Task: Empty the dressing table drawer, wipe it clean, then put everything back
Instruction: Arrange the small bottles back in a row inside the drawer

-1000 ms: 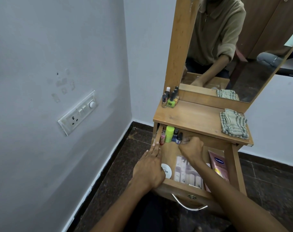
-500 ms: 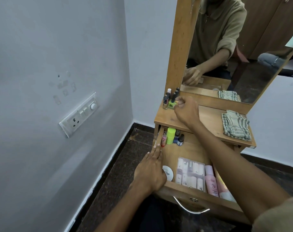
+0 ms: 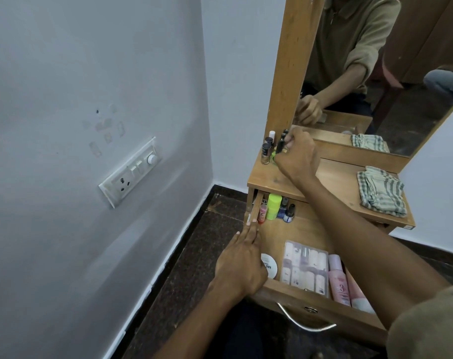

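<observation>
The drawer (image 3: 321, 307) is pulled right out toward the person, metal handle (image 3: 305, 323) on its front. Along the front edge inside sit a white round tin (image 3: 270, 265), a clear pack of small bottles (image 3: 304, 266) and a pink bottle (image 3: 338, 281) toward the right front corner, all just beside each other. The middle of the drawer floor is bare wood, so that's the open room in there.

The left hand (image 3: 242, 265) lies flat along the drawer's left side wall, fingers (image 3: 251, 231) straight and together, gripping nothing. At the back left corner stand a red tube (image 3: 262, 215), a lime green bottle (image 3: 273, 206) and two dark nail polishes (image 3: 287, 209), tucked under the bench (image 3: 331, 182) edge.

The right arm reaches over the drawer to the bench's back left corner, where the right hand (image 3: 296, 158) has its fingers curled round a small dark bottle (image 3: 281, 145), right beside a cluster of little bottles (image 3: 267, 151). A checked cloth (image 3: 380, 194) lies bunched at the right end, well apart; bare wood between.

Behind is the mirror (image 3: 375, 73) in its wooden frame. Grey wall with a switch plate (image 3: 130, 172) close on the left, dark stone floor (image 3: 194, 255) in the narrow gap.
</observation>
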